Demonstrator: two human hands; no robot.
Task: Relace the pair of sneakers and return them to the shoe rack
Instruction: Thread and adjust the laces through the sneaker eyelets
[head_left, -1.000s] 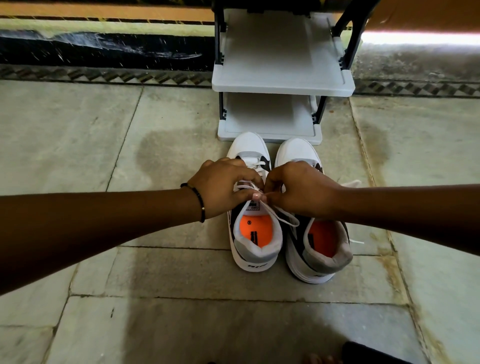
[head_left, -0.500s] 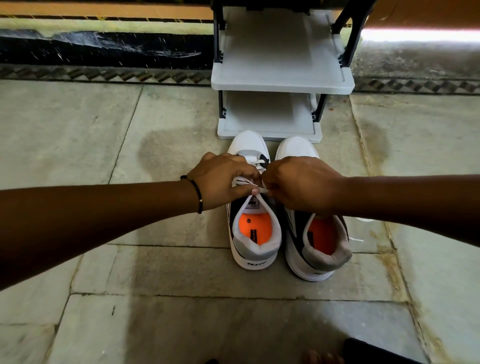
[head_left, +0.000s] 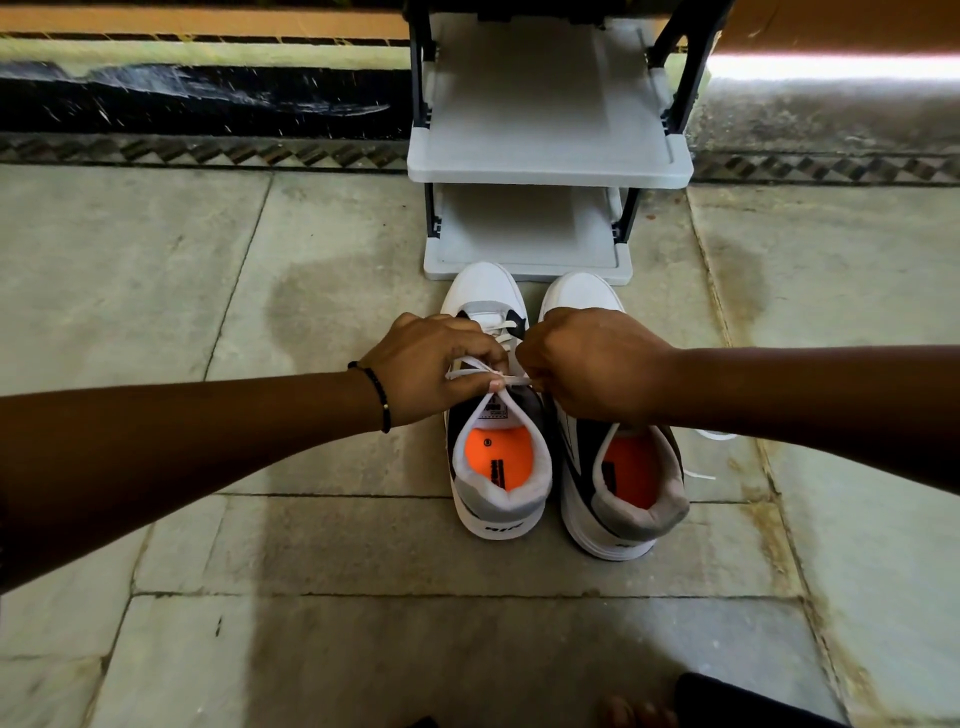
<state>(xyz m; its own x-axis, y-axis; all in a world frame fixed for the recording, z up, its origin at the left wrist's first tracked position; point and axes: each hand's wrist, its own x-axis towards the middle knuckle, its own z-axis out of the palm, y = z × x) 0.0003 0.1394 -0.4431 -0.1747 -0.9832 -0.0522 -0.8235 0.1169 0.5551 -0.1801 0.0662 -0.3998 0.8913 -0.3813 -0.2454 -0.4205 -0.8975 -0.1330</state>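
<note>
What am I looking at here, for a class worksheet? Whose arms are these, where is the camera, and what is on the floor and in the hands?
There is no machine: a person wears one camera on the head, looking down past both bare arms. The left hand, with a dark bracelet on its wrist, and the right hand pinch a white lace over the left sneaker. Beside it stands the right sneaker, a loose lace trailing from it onto the tiled floor. Both are white and grey with orange insoles, toes pointing at a small grey shoe rack whose visible shelves hold no shoes.
</note>
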